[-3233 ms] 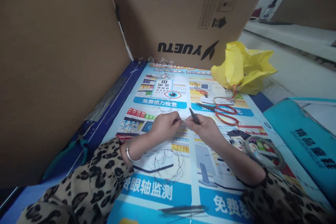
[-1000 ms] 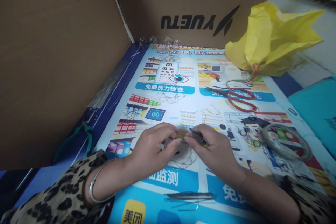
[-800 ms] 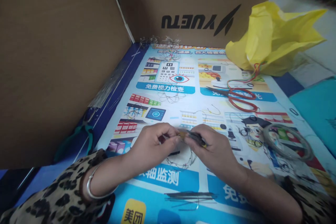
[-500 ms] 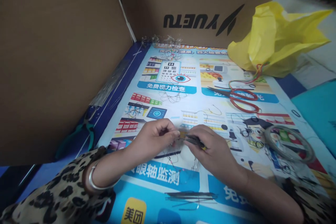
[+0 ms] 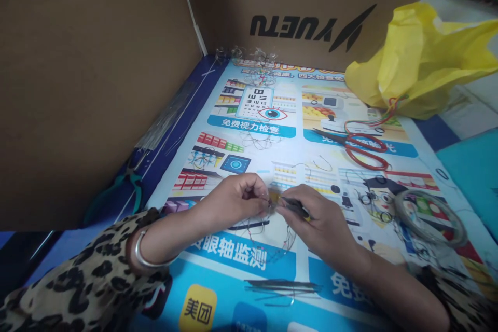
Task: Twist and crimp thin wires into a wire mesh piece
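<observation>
My left hand (image 5: 243, 197) is closed in a pinch on a thin wire piece (image 5: 288, 241), whose fine loops hang below the fingers with tiny reddish specks. Wrapped in my right hand (image 5: 317, 215) is a small dark tool (image 5: 294, 206) with a bit of yellow on it; its exact kind is partly hidden by the fingers. The fingertips of both hands nearly meet over the printed sheet (image 5: 229, 282). A bundle of thin dark wires (image 5: 282, 286) lies nearer to me, below the hands.
Red-handled scissors (image 5: 365, 150), a wire coil (image 5: 399, 202) and a yellow bag (image 5: 412, 62) are on the right. Teal-handled pliers (image 5: 136, 187) and straight wires (image 5: 159, 127) lie left. Cardboard walls (image 5: 97, 88) stand left and behind. Wire shapes (image 5: 260, 78) sit at the back.
The view has shifted a little, so the background sits slightly farther right. My hands stay close together with the same grips; the fingers have moved only slightly.
</observation>
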The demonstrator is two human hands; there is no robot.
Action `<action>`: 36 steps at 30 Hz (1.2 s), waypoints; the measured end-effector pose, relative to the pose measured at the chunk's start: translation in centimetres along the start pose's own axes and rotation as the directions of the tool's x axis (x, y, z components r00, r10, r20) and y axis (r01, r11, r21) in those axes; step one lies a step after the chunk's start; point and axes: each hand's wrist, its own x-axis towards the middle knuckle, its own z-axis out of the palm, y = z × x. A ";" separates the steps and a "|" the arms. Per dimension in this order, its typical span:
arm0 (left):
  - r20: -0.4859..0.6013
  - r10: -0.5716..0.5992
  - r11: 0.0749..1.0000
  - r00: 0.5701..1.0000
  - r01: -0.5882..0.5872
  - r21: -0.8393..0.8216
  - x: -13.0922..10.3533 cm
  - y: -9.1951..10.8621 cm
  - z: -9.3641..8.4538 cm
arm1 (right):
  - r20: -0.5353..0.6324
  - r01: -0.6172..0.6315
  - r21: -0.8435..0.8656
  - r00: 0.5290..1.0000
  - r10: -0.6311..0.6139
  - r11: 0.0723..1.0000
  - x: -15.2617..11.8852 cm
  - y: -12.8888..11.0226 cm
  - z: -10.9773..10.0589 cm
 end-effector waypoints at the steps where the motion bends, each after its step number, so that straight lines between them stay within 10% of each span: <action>1: -0.003 0.003 1.000 1.000 -0.003 0.002 0.0 -0.1 0.0 | 0.003 -0.004 0.004 1.000 0.004 1.000 0.0 0.0 0.0; 36: 0.019 0.124 0.963 0.992 -0.125 0.239 0.2 0.2 0.4 | 0.046 -0.170 0.151 0.985 0.165 0.974 1.3 -1.0 -0.2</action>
